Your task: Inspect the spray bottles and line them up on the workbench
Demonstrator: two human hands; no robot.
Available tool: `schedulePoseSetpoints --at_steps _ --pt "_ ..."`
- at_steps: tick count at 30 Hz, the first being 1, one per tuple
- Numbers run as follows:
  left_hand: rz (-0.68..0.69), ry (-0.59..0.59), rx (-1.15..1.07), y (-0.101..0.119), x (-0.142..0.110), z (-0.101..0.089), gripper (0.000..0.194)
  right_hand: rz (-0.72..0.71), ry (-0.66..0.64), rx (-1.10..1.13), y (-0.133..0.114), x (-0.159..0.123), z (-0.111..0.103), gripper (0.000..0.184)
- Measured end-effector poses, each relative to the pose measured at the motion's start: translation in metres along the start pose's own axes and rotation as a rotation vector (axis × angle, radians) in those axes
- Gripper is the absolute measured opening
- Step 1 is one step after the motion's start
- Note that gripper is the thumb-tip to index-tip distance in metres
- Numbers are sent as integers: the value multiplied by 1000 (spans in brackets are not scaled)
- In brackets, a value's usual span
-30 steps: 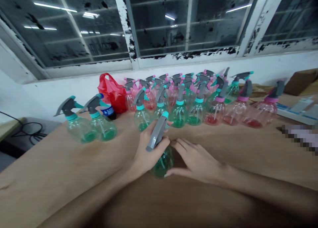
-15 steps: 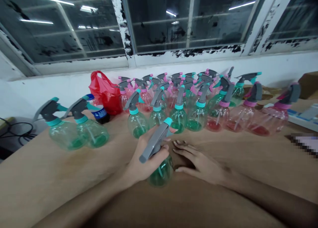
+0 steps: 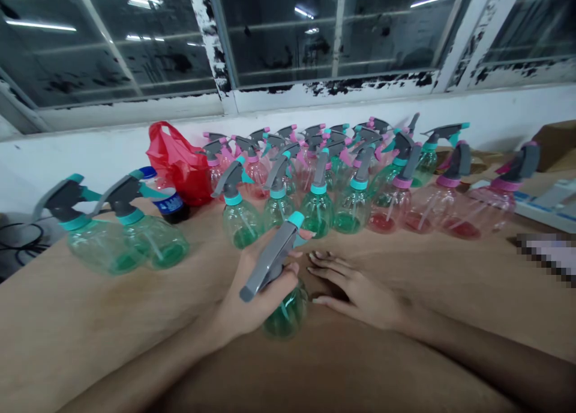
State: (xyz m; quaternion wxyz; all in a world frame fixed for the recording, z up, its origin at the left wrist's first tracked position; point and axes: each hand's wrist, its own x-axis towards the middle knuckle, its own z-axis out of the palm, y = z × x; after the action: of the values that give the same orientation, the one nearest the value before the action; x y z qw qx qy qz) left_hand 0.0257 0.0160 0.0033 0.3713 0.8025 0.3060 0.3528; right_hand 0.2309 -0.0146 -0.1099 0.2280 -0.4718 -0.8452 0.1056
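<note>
My left hand [image 3: 252,287] is closed around the neck of a green spray bottle [image 3: 287,314], its grey trigger head with a teal nozzle pointing away from me. The bottle stands on the wooden table [image 3: 90,341], and my fingers hide its collar and trigger. Just to its right, my right hand [image 3: 355,290] lies with fingers stretched out over the tabletop, holding nothing. Ahead of both hands is a front row of spray bottles, green ones such as this green bottle [image 3: 352,215] and pink ones such as this pink bottle [image 3: 420,212].
Two green spray bottles [image 3: 157,242] stand at the left beside a dark drink bottle [image 3: 171,204] and a red plastic bag [image 3: 182,167]. More bottles crowd behind the front row, below the window. At the right are a blurred-out flat object [image 3: 551,254] and a cardboard box [image 3: 558,155].
The whole view has shifted slightly, with things appearing a little further left and higher. My left hand keeps its hold on the spray bottle, and my right hand stays flat.
</note>
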Motion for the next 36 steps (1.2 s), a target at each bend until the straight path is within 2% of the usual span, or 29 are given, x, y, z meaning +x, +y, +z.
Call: schedulePoseSetpoints --at_steps 6,36 --pt "-30 25 23 -1 1 0 44 -3 22 10 2 -1 3 55" --pt "-35 -7 76 -1 1 0 41 -9 23 10 3 -2 1 56"
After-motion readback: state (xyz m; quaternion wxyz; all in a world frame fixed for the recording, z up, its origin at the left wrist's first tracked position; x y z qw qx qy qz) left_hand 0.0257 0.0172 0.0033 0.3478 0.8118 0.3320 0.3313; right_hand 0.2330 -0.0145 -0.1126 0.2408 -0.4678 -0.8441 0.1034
